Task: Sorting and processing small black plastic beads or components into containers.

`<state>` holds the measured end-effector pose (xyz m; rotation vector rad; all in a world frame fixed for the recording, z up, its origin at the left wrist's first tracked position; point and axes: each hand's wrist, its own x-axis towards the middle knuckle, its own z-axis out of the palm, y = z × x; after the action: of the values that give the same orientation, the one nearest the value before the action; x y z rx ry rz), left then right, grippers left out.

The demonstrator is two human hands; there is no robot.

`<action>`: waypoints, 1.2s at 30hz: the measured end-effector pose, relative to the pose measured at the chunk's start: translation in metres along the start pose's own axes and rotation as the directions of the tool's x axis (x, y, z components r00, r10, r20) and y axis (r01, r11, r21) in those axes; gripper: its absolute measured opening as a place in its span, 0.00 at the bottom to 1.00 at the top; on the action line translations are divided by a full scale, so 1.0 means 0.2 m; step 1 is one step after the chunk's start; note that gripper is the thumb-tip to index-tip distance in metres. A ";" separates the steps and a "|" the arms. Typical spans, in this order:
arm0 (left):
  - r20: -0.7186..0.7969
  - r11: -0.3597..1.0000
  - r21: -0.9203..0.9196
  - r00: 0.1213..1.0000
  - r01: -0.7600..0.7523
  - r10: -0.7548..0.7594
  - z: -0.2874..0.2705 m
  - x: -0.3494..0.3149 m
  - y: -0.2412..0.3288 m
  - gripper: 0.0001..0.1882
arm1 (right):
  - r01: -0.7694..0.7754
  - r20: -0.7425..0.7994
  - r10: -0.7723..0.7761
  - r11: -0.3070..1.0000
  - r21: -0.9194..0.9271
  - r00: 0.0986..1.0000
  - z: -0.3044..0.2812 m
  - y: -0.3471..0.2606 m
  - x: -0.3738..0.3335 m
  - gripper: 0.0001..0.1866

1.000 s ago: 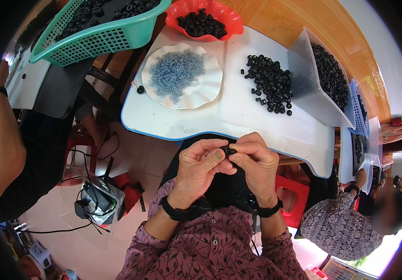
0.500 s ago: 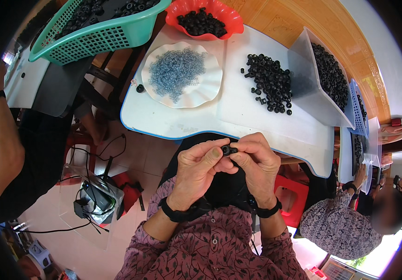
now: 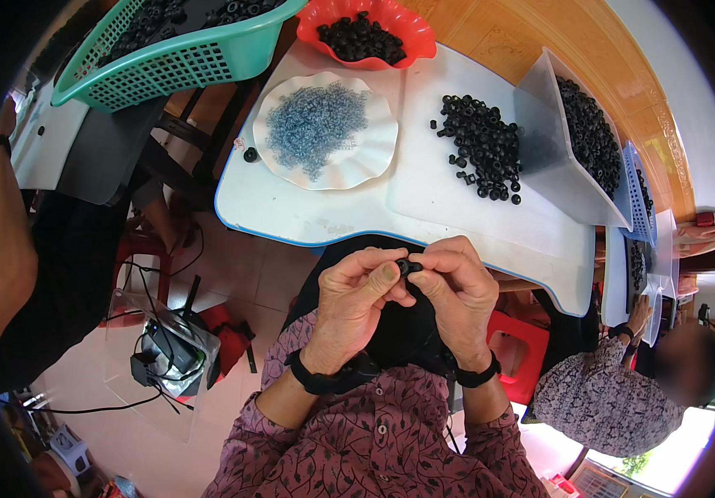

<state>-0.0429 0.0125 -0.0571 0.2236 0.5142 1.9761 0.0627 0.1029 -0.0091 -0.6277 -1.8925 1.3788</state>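
Slight shift since last frame: left hand's (image 3: 345,303) lower fingers pulled in a bit, black part (image 3: 405,267) turned so its hole shows less; right hand (image 3: 458,286) about same. Both hands pinched nearly closed, thumb and fingers on the part from either side, tips almost meeting. Part is small, round, dark, half hidden by fingers; held over the lap, just off the near edge of the table (image 3: 307,220). Beyond: plate (image 3: 378,162) of clear bits (image 3: 312,124), loose black pile (image 3: 482,145) to its right, clear bin (image 3: 558,174) by that, red bowl (image 3: 424,48) behind. Left co-worker's arm (image 3: 9,241) also shifted.
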 end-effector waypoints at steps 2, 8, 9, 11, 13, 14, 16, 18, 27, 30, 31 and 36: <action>-0.016 0.999 0.044 1.000 0.003 -0.003 0.01 0.00 0.01 0.11 | 0.019 0.004 -0.019 0.999 -0.033 1.000 -0.01 0.02 0.00 0.09; -0.052 0.960 0.279 0.999 0.019 -0.005 0.03 -0.01 0.06 0.12 | 0.059 0.022 -0.057 0.989 -0.138 0.998 -0.02 0.01 0.00 0.10; -0.049 0.950 0.313 0.999 0.024 -0.010 0.03 -0.01 0.06 0.12 | 0.079 0.041 -0.073 0.979 -0.187 0.996 -0.02 0.00 0.01 0.10; -0.058 0.940 0.339 0.998 0.040 -0.022 0.04 -0.02 0.07 0.12 | 0.099 0.059 -0.088 0.967 -0.235 0.994 -0.03 -0.01 0.02 0.10; -0.066 0.929 0.365 0.997 0.057 -0.036 0.06 -0.02 0.08 0.12 | 0.181 0.121 -0.152 0.939 -0.291 0.981 -0.03 -0.03 0.03 0.10; -0.082 0.928 0.368 0.996 0.059 -0.031 0.07 -0.02 0.09 0.13 | 0.180 0.119 -0.151 0.939 -0.293 0.981 -0.03 -0.04 0.03 0.10; -0.096 0.926 0.372 0.995 0.062 -0.028 0.09 -0.02 0.11 0.13 | 0.187 0.156 -0.142 0.926 -0.329 0.978 -0.02 -0.06 0.03 0.10; -0.095 0.913 0.401 0.995 0.074 -0.039 0.10 -0.03 0.11 0.15 | 0.206 0.158 -0.160 0.918 -0.340 0.974 -0.01 -0.07 0.02 0.10; -0.059 0.897 0.441 0.998 0.037 -0.012 0.08 -0.03 0.08 0.16 | 0.246 0.133 -0.210 0.888 -0.388 0.969 0.02 -0.07 -0.01 0.10; -0.065 0.897 0.439 0.998 0.043 -0.016 0.07 -0.03 0.07 0.14 | 0.189 0.098 -0.164 0.908 -0.373 0.982 0.03 -0.07 -0.03 0.09; -0.063 0.897 0.440 0.998 0.044 -0.018 0.06 -0.03 0.07 0.14 | 0.145 0.082 -0.123 0.921 -0.362 0.989 0.04 -0.07 -0.04 0.08; -0.057 0.883 0.467 0.998 0.044 -0.019 0.03 -0.02 0.07 0.12 | -0.048 0.020 0.050 0.992 -0.120 0.999 0.05 -0.08 -0.10 0.14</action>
<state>-0.0499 0.0047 -0.0461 0.4638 1.0240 1.8020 0.0688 0.0768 -0.0012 -0.7247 -2.0015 1.3147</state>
